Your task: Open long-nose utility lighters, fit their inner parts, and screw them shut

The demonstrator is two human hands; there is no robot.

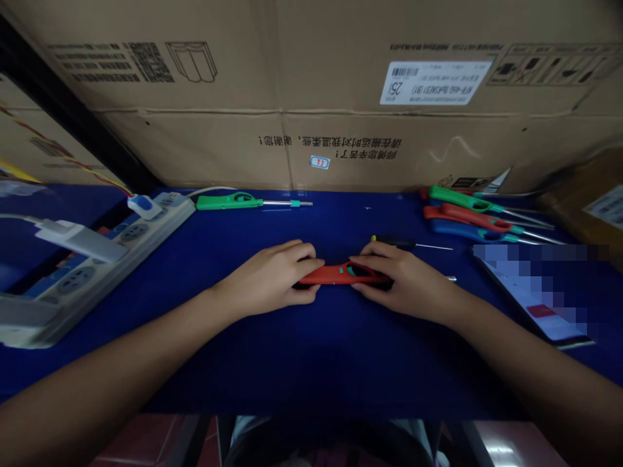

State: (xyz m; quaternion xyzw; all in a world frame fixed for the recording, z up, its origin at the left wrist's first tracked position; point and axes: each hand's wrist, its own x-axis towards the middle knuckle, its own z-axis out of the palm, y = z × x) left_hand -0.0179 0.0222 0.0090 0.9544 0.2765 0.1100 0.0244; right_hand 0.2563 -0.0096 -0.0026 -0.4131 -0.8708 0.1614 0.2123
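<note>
Two bare arms [121,363] lay across the lower left and lower right of the frame, and their hands were near the middle, over a blue table [311,370]. With its thumb and fingers, the left hand [282,279] was pinching the left end of a red lighter [331,275]. The right hand [411,279] was pinching the other end, by the loop with a little green bit [351,270] in it. So the red lighter was in the middle of the frame, sideways between both hands; whether it touched the table was hard to tell. A soft but sure hold at both ends seemed best, so that it would not twist or slip. The right fingertips were close to the green bit, which looked like a part to press, so it seemed wise not to squeeze there by mistake. Just above the right hand was a thin screwdriver [396,242], so small, slow moves seemed safest on that side. A green lighter [226,202] lay left of the middle, higher up, well apart from the hands, and more lighters [467,216] lay close together at the upper right, above a phone [559,324]. They seemed fine where they were.
</note>
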